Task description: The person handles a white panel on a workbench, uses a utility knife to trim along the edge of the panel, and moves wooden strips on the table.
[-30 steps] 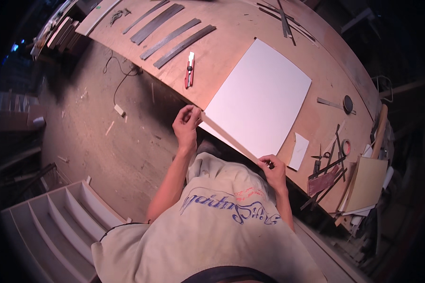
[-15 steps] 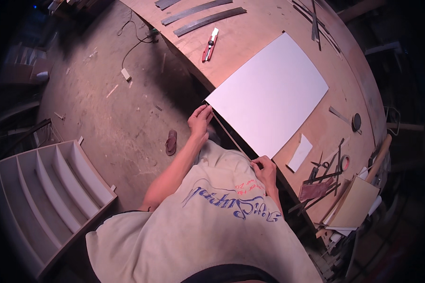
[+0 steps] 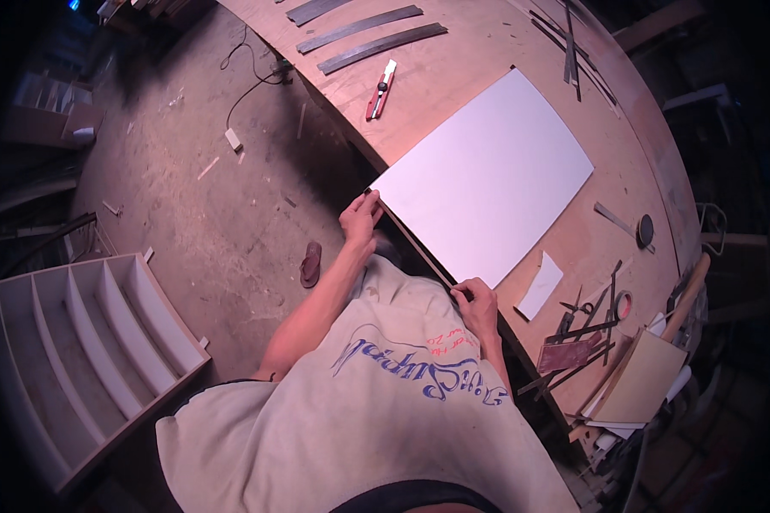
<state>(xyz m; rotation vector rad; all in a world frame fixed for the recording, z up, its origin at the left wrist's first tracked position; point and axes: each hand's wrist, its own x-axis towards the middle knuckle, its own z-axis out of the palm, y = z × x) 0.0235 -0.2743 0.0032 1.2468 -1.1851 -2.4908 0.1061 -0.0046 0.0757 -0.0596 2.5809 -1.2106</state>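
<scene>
A white rectangular board (image 3: 488,175) lies on the wooden workbench, its near edge toward me. Along that edge runs a thin dark strip (image 3: 412,242), pressed against the board or very close to it. My left hand (image 3: 361,218) pinches the strip's left end by the board's left corner. At the near right corner, my right hand (image 3: 479,304) has its fingers closed on the other end. The fingertips partly hide both ends of the strip. Beyond the board's left side lies a red utility knife (image 3: 381,90).
Dark flat strips (image 3: 383,48) lie at the bench's far left. To the right are a white offcut (image 3: 540,287), scissors (image 3: 578,308), a tape roll (image 3: 624,304) and stacked panels (image 3: 642,380). A white shelf unit (image 3: 94,359) stands on the floor at left, a sandal (image 3: 310,264) nearer.
The strip has come up from just in front of the board to its near edge. Both hands moved with it slightly, keeping their pinch on the ends.
</scene>
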